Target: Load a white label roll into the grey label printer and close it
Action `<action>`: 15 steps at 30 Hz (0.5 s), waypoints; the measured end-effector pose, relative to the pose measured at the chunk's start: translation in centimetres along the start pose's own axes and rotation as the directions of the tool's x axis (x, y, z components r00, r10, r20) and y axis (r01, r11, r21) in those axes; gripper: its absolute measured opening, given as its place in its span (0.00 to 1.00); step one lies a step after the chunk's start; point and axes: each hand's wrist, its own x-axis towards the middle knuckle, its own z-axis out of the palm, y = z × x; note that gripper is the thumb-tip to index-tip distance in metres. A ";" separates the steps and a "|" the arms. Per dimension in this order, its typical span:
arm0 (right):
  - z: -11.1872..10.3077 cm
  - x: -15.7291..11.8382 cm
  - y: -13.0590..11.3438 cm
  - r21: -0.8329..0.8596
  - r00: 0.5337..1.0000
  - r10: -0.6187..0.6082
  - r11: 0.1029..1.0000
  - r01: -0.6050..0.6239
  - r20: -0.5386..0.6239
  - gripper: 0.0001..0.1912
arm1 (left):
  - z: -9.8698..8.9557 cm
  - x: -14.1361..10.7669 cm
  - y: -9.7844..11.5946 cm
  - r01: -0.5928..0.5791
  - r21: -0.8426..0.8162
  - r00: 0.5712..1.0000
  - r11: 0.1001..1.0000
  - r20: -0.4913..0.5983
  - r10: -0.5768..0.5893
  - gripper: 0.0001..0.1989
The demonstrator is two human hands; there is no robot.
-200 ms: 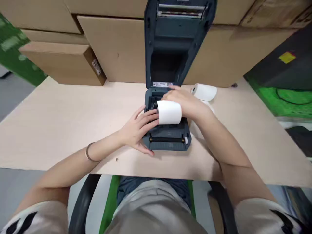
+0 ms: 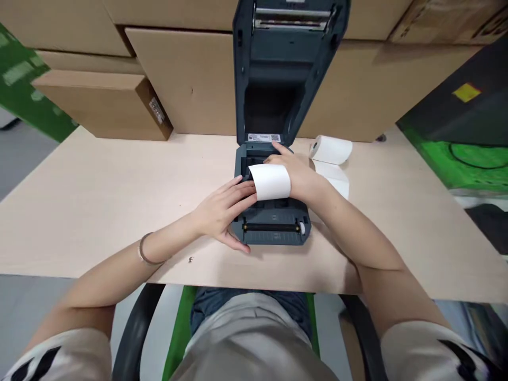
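A dark grey label printer (image 2: 273,238) stands on the table with its lid (image 2: 273,53) raised. Over its inner bay is a roll of white label paper (image 2: 271,182), tilted slightly. My right hand (image 2: 288,166) grips the roll from its right and far side; some of its fingers are hidden behind the paper, while one points up toward the lid hinge. My left hand (image 2: 224,211) lies along the printer's left side, fingers stretched out to the roll's left end and thumb near the front corner. The black roller (image 2: 272,227) shows at the front.
Another white paper roll (image 2: 332,150) lies right of the printer, its loose strip (image 2: 335,177) partly under my right arm. Cardboard boxes (image 2: 186,79) line the back of the table, with a flatter box (image 2: 99,103) at left. A tiny dark scrap (image 2: 191,259) lies near the front edge.
The paper roll has shifted slightly left and tilted, moved by my right hand, which has come down a little with it. My left hand is nearly still.
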 end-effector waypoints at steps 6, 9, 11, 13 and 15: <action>-0.1 0.4 -0.5 -0.082 0.999 0.032 0.996 -0.031 0.012 0.10 | -0.1 -0.1 0.3 0.022 0.178 0.999 0.984 -0.041 -0.014 0.57; -0.8 0.2 -0.7 -0.086 0.998 -0.004 0.996 -0.002 -0.063 0.12 | -0.3 0.2 0.3 -0.008 0.251 0.998 0.968 -0.054 0.022 0.56; -2.0 -0.7 -0.6 -0.084 0.991 -0.034 0.996 0.023 -0.131 0.11 | -0.4 0.4 0.3 -0.028 0.289 0.997 0.957 -0.062 0.048 0.56; -3.7 -2.3 0.0 -0.031 0.975 -0.004 1.000 -0.003 -0.222 0.08 | -0.5 0.5 0.4 -0.022 0.308 0.998 0.951 -0.053 0.040 0.55; -5.6 -4.3 1.3 0.054 0.944 0.087 0.996 -0.074 -0.318 0.09 | -0.6 0.6 0.4 -0.012 0.319 0.999 0.948 -0.037 0.025 0.54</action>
